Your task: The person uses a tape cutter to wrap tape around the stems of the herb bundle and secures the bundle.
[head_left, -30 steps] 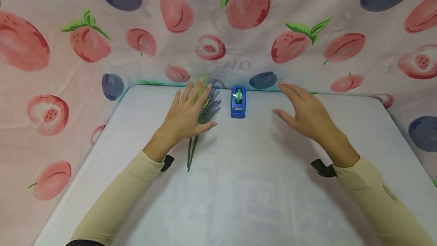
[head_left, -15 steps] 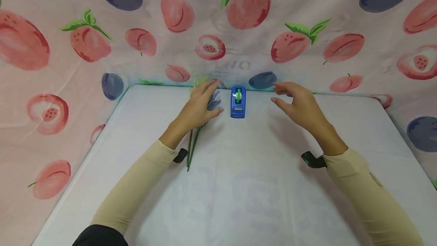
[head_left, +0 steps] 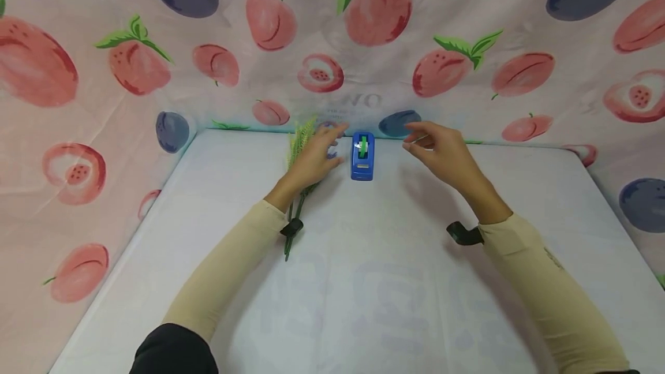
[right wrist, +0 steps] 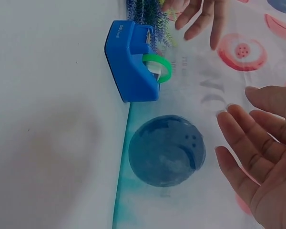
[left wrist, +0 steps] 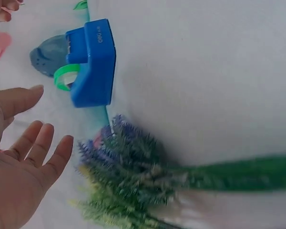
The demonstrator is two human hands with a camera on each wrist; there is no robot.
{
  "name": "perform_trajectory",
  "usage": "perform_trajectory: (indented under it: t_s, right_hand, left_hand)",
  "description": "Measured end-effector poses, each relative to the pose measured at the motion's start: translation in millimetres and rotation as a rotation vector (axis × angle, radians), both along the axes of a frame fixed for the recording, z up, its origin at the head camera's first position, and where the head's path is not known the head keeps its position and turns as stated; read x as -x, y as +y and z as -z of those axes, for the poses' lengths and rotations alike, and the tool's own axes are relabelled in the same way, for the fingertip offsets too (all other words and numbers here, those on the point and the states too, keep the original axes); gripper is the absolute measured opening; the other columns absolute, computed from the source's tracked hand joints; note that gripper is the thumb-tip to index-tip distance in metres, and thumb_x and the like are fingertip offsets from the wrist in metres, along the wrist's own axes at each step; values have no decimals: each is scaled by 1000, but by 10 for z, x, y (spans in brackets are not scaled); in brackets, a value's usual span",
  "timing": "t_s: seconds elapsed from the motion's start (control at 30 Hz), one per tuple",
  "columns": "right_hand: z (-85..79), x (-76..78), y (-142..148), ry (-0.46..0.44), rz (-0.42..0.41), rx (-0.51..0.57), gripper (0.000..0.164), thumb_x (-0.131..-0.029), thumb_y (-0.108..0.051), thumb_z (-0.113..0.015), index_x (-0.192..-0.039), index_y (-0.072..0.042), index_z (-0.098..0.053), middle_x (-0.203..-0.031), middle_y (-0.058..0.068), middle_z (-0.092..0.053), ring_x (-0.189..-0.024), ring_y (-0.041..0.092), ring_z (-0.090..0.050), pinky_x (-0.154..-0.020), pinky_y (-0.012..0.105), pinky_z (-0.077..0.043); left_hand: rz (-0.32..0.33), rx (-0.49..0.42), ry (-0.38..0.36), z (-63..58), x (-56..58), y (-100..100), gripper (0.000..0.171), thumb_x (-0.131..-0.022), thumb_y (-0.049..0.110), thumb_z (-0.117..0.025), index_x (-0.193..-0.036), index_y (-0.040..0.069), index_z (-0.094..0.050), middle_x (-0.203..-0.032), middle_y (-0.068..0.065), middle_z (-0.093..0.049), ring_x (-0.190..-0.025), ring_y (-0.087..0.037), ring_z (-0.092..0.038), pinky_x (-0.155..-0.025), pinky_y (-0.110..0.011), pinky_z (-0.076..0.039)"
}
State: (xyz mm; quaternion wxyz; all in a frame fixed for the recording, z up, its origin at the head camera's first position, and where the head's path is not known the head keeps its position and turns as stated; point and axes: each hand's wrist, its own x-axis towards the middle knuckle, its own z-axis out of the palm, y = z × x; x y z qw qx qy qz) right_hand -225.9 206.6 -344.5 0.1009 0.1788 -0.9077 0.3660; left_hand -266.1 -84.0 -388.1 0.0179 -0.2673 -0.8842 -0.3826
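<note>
A blue tape dispenser (head_left: 362,160) with a green roll of tape (left wrist: 66,78) stands at the back of the white table. To its left lie artificial lavender stems (head_left: 300,143) with purple and yellow-green heads, partly covered by my left hand (head_left: 314,157). That hand hovers over them, holding nothing, its fingers loosely bent and pointing toward the dispenser. On the other side of the dispenser my right hand (head_left: 441,149) is raised, fingers relaxed, with air between thumb and fingertips. In the right wrist view, the dispenser (right wrist: 133,62) is apart from both hands.
A fruit-patterned cloth (head_left: 322,27) rises behind and beside the white table (head_left: 384,293). The table's back edge runs just behind the dispenser. Small dark cameras (head_left: 464,234) sit at the wrists below the beige sleeves (head_left: 545,281).
My left hand has moved right across the lavender toward the dispenser, its spread fingers bending. The right hand has come slightly left, its fingers drawing closer together. The dispenser and stems stay put.
</note>
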Motion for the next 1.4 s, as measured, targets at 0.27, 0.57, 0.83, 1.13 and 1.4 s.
perform_trajectory:
  t_s: [0.27,0.57,0.83,1.13,1.4]
  right_hand:
    - [25,97,-77,-30,-14,7,41,-96,-17,-72,-134,-5,-64,-111,13,-73,-97,29,-72,-85,49,-58]
    - [49,189,-144,-62,1,-3,39,-96,-17,-71,-133,-6,-64,-110,13,-73,-94,27,-72,-82,47,-58]
    - [106,243,-221,-81,-18,9,40,-96,-17,-72,-133,-5,-64,-110,15,-74,-96,29,-72,-82,48,-57]
    - [124,298,-276,-94,-35,10,39,-96,-16,-72,-133,-5,-64,-110,15,-74,-98,31,-72,-84,49,-57]
    - [163,385,-341,-104,-58,-8,40,-96,-17,-72,-133,-6,-65,-112,15,-73,-95,30,-72,-80,48,-58]
  left_hand:
    - [-15,-32,-72,69,141,148,73,-93,-5,-67,-157,12,-39,-133,-20,-54,-121,-32,-58,-104,-46,-49]
    - [-49,-107,-202,159,267,296,73,-90,-8,-69,-156,11,-42,-130,-21,-55,-116,-30,-58,-98,-41,-51]
    - [-70,-255,-388,246,295,342,70,-92,-10,-65,-154,14,-46,-114,-16,-53,-96,-25,-58,-81,-41,-55]
    - [-117,-311,-486,336,361,375,67,-91,-6,-69,-150,20,-52,-106,-12,-50,-85,-21,-55,-74,-36,-53]
    - [-128,-345,-543,327,403,417,65,-91,-7,-70,-148,19,-54,-109,-15,-47,-85,-20,-52,-75,-34,-51]
